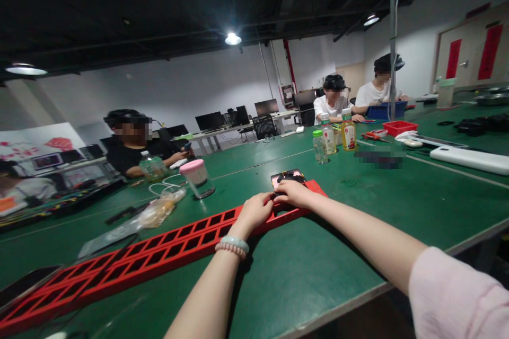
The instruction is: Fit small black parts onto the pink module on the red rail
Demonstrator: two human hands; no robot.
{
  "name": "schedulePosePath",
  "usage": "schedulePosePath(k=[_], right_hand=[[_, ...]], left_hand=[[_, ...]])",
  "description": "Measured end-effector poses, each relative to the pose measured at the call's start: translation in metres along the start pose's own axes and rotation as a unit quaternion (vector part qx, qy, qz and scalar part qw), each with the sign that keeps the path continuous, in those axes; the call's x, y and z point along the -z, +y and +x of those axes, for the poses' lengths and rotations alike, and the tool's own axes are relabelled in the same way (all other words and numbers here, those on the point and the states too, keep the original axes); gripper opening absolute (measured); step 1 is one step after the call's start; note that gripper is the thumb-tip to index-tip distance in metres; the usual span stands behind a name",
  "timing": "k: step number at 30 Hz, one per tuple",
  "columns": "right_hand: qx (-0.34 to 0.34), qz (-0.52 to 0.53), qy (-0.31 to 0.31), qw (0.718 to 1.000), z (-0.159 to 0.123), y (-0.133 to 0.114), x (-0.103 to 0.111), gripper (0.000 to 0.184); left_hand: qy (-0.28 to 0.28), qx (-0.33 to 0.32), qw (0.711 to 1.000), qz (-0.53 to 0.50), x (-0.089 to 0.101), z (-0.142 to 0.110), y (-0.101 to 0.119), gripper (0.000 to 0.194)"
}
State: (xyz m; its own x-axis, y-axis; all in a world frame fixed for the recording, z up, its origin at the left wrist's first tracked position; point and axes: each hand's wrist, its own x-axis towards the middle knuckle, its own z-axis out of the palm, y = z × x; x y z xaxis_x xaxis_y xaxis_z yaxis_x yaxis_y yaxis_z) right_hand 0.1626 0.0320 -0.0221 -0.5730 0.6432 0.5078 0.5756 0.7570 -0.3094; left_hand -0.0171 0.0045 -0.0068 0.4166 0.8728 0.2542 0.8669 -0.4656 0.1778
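Note:
A long red rack [159,254] with two rows of dark square openings lies slantwise across the green table. Over its right end, my left hand [256,212], with a pale bangle and a beaded bracelet at the wrist, curls its fingers inward. My right hand [293,194] reaches in from the right, fingers bent, their tips close to those of the left. Both hands look closed, but what sits between the fingertips is too small and hidden to name. Just behind the right hand lies a small black and pink box-like object [298,174], partly covered by the fingers.
A pink-lidded clear jar [196,180] and a plastic bag [153,214] lie beyond the rack. Several drink bottles [349,131], a red tray [400,127] and a white device [469,160] stand farther right. A dark flat device [27,286] rests at the rack's left end. Other people sit around the table.

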Motion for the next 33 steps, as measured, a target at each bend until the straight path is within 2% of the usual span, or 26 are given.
schedulePosePath(k=[8,11,14,16,19,22,26,33], right_hand=[[0.018,-0.044,-0.019,0.999,0.002,0.000,0.001,0.032],[0.027,-0.052,-0.021,0.998,0.003,-0.001,0.000,0.032],[0.029,-0.046,-0.018,0.998,0.002,0.000,0.001,0.030],[0.028,-0.041,-0.014,0.999,0.002,0.000,0.002,0.029],[0.026,-0.041,-0.011,0.999,0.001,-0.001,0.003,0.026],[0.027,-0.036,-0.016,0.999,0.001,-0.002,0.003,0.025],[0.023,-0.048,-0.022,0.998,0.002,-0.003,0.003,0.025],[0.020,-0.106,-0.029,0.994,0.003,-0.005,0.002,0.027]], left_hand=[[-0.004,0.002,1.000,-0.009,-0.001,0.001,0.000,0.039],[0.001,0.027,0.999,-0.039,0.000,0.000,0.002,0.045],[0.034,0.082,0.989,-0.116,0.002,-0.001,0.004,0.077],[0.075,0.113,0.976,-0.169,0.004,0.000,0.004,0.092],[0.142,0.169,0.951,-0.216,0.006,0.001,0.000,0.097],[0.178,0.209,0.929,-0.250,0.007,0.001,-0.004,0.102],[0.193,0.228,0.915,-0.271,0.009,0.000,-0.003,0.106],[0.202,0.238,0.910,-0.273,0.007,0.002,-0.006,0.105]])
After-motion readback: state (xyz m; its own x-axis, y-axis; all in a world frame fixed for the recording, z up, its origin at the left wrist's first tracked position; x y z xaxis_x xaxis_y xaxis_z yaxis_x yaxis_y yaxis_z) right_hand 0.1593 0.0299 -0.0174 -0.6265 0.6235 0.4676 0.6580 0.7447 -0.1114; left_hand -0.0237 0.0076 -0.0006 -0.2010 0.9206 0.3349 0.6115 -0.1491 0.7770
